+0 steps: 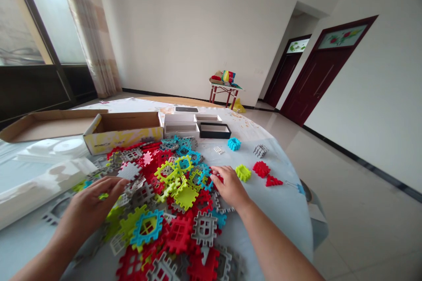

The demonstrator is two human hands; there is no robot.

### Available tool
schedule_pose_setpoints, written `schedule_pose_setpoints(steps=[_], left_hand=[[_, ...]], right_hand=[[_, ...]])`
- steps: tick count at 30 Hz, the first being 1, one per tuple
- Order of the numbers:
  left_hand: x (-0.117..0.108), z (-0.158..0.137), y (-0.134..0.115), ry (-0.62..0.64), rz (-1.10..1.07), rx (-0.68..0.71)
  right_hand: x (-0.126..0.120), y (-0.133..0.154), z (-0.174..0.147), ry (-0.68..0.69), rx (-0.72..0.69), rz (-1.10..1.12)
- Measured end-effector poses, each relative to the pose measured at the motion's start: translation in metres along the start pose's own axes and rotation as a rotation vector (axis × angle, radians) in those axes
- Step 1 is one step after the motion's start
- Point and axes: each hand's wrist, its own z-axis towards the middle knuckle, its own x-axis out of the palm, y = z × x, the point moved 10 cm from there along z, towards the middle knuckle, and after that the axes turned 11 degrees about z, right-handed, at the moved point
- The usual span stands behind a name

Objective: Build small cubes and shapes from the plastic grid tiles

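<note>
A heap of interlocking plastic building panels (186,197) in red, lime, grey and blue lies between my hands. My left hand (94,202) rests at the heap's left side, fingers stretched out, their tips by a light grey panel (129,170). At the right edge of the heap is my right hand (231,188), its fingers curled in beside blue panels (205,176). A bit of red shows between thumb and fingers, but what they grip is mostly hidden. A blue frame panel (147,228) and a grey window panel (204,228) lie on top, nearer me.
Sorted stacks stand to the right: blue (234,143), grey (260,151), lime (243,173) and red (261,169), with red triangles (273,181). An open cardboard box (125,134), small boxes (215,131) and white foam packing (49,180) sit behind and left. The round table's edge (308,215) curves right.
</note>
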Motion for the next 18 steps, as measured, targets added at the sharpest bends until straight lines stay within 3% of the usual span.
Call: schedule_pose_setpoints(steps=[4, 10, 18], left_hand=[[-0.001, -0.001, 0.0, -0.007, 0.001, -0.001], [-0.001, 0.002, 0.004, 0.004, 0.019, -0.008], [0.004, 0.002, 0.013, 0.017, 0.024, -0.026]], right_hand=[[-0.001, 0.008, -0.002, 0.019, -0.018, -0.035], [0.012, 0.002, -0.009, 0.15, 0.084, -0.029], [0.012, -0.004, -0.01, 0.196, 0.162, 0.012]])
